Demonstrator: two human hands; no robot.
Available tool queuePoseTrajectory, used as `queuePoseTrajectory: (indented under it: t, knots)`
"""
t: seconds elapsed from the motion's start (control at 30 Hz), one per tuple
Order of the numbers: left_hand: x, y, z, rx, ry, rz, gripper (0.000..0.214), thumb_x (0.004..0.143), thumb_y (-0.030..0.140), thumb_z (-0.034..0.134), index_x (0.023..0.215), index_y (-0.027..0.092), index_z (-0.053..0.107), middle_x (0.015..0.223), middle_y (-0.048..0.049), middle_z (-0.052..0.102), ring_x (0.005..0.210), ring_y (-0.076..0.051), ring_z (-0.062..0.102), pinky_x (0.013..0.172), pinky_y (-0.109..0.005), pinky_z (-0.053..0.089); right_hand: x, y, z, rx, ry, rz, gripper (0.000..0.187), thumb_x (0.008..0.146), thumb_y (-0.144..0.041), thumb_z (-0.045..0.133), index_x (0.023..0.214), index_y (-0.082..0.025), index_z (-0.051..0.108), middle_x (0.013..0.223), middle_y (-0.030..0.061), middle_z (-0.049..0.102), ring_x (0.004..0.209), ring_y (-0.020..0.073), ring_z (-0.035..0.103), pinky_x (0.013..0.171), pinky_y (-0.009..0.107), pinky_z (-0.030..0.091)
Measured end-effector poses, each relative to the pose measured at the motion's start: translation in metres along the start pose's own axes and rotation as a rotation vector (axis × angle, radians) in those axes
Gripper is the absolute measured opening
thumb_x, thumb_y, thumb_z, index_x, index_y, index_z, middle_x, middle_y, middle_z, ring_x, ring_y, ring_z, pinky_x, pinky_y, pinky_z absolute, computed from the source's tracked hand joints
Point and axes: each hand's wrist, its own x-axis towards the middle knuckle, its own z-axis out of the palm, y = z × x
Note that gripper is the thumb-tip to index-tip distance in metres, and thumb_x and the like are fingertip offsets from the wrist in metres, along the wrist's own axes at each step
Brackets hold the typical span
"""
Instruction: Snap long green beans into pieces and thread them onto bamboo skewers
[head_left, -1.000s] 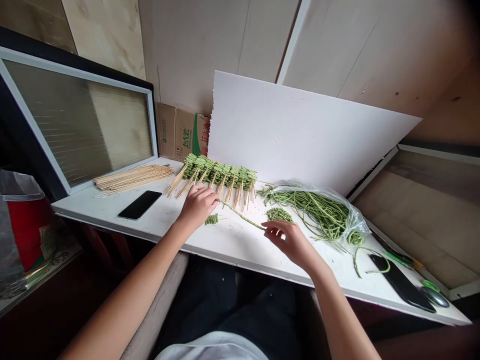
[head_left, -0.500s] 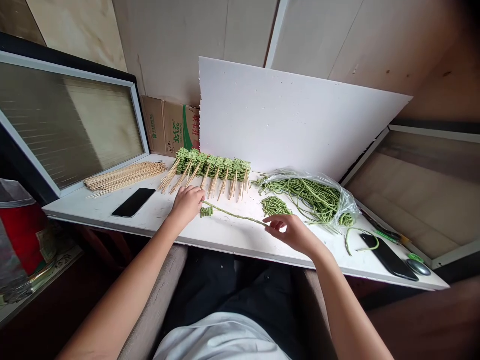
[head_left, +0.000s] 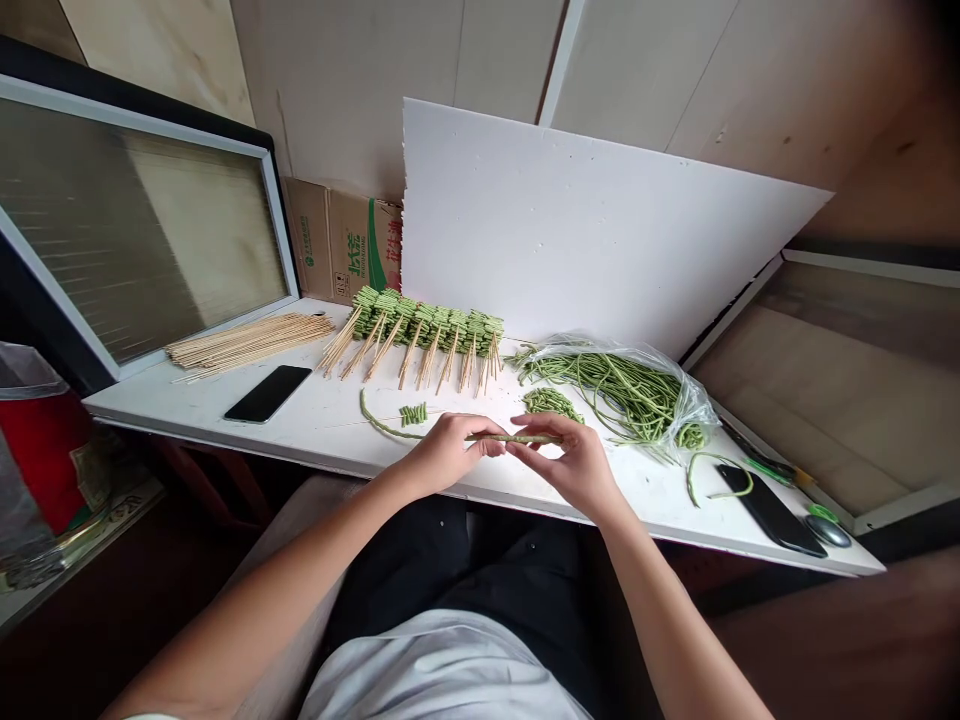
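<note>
Both hands grip one long green bean [head_left: 390,428] just above the front of the white table [head_left: 315,425]. My left hand [head_left: 448,452] pinches it near the middle and my right hand [head_left: 571,462] pinches its right end. The free left end curls onto the table beside a small bunch of cut bean pieces [head_left: 413,413]. Behind lies a row of bean skewers [head_left: 427,335].
A pile of bare bamboo skewers [head_left: 247,341] and a black phone [head_left: 268,393] lie at the left. A plastic bag of long beans [head_left: 630,385] and cut pieces [head_left: 551,403] sit to the right, with a second phone [head_left: 771,509]. A white board [head_left: 585,230] leans behind.
My left hand has slid right along the bean toward my right hand, and both have come back to the table's front edge. The bean's left end now curls loose.
</note>
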Motion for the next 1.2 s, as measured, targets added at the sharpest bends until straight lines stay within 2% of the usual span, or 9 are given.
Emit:
queuePoseTrajectory:
  t: [0.1,0.23,0.37,0.53,0.73,0.9,1.03,1.2]
  knots:
    - [0.0,-0.006,-0.004,-0.016,0.039,0.009,0.015,0.1,0.027,0.07,0.099,0.017,0.081,0.089,-0.0063,0.081,0.085,-0.02,0.076,0.081,-0.029,0.058,0.001,0.003,-0.005,0.092,0.044,0.001,0.037,0.078,-0.046,0.091,0.104,-0.022,0.08,0.097,0.009,0.081,0.089,0.0261,0.078,0.079,0.039,0.065]
    - [0.0,-0.004,-0.01,0.015,0.031,0.039,0.018,0.102,0.026,0.066,0.101,0.018,0.081,0.089,-0.0063,0.081,0.084,-0.019,0.076,0.081,-0.029,0.058,-0.001,-0.005,-0.009,0.027,0.128,-0.033,0.032,0.08,-0.046,0.09,0.1,-0.022,0.082,0.101,0.0102,0.082,0.09,0.0264,0.078,0.076,0.039,0.065]
    - [0.001,-0.001,-0.013,0.048,0.031,0.009,0.022,0.104,0.027,0.062,0.1,0.018,0.081,0.089,-0.0063,0.081,0.086,-0.021,0.077,0.081,-0.03,0.058,-0.005,-0.013,-0.011,0.036,0.189,-0.047,0.03,0.081,-0.045,0.089,0.1,-0.023,0.082,0.098,0.0104,0.082,0.089,0.0282,0.08,0.076,0.041,0.067]
    - [0.0,0.001,-0.012,0.072,0.026,-0.011,0.02,0.103,0.029,0.065,0.099,0.019,0.081,0.09,-0.0059,0.081,0.086,-0.021,0.076,0.081,-0.031,0.058,-0.006,-0.011,-0.011,0.003,0.18,-0.069,0.025,0.085,-0.044,0.086,0.101,-0.025,0.083,0.1,0.0099,0.083,0.089,0.0281,0.079,0.076,0.041,0.067]
    - [-0.002,0.018,-0.002,-0.087,0.119,0.025,0.025,0.096,0.032,0.076,0.117,0.018,0.078,0.103,-0.0095,0.081,0.092,-0.021,0.077,0.083,-0.03,0.061,-0.007,-0.014,-0.006,-0.091,0.129,-0.104,0.022,0.089,-0.046,0.081,0.098,-0.026,0.084,0.096,0.0083,0.082,0.085,0.0257,0.076,0.071,0.038,0.064]
    - [-0.003,0.024,0.0,-0.085,0.14,0.075,0.012,0.094,0.027,0.079,0.1,0.017,0.081,0.095,-0.0087,0.081,0.088,-0.02,0.076,0.081,-0.03,0.059,-0.007,-0.017,-0.003,-0.102,0.043,-0.143,0.016,0.092,-0.043,0.079,0.095,-0.027,0.083,0.094,0.0071,0.081,0.086,0.0245,0.074,0.068,0.036,0.059]
    - [-0.003,0.018,0.0,-0.038,0.155,0.122,0.009,0.096,0.023,0.075,0.096,0.017,0.081,0.088,-0.0082,0.079,0.079,-0.019,0.074,0.076,-0.03,0.059,-0.006,-0.011,0.0,-0.06,-0.008,-0.088,0.024,0.092,-0.049,0.077,0.092,-0.025,0.081,0.09,0.0076,0.079,0.083,0.0235,0.072,0.064,0.034,0.058]
    - [-0.003,0.011,0.005,0.009,0.21,0.122,0.01,0.097,0.021,0.072,0.093,0.018,0.081,0.085,-0.008,0.08,0.077,-0.02,0.075,0.074,-0.032,0.06,-0.006,0.002,0.008,0.041,0.017,-0.034,0.032,0.089,-0.054,0.078,0.094,-0.022,0.08,0.093,0.0084,0.076,0.08,0.022,0.07,0.059,0.031,0.059]
